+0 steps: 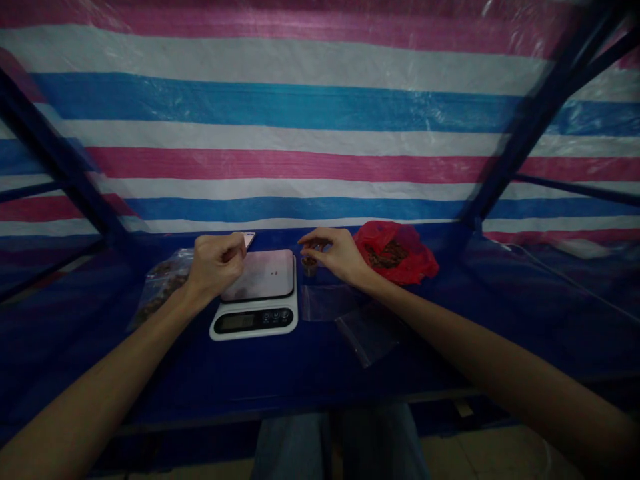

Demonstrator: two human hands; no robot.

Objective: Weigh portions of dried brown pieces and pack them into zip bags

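- Small jar, mid-frame: looks light, stiff, maybe slick; pinch sides.
- Right hand above it; grip: can't tell.
- Left hand clenched; anything inside hidden.

forearms bare | left hand, right hand ungloved | jeans blue (dimly lit)

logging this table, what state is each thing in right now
Scale: bits on plate, readout unreadable
Red bag: open, brown pieces inside
Left clear bag: brown pieces inside, seal unclear
Two clear bags: lying flat
Small cup: upright, brown contents
Left hand: curled
Right hand: fingers bent near cup
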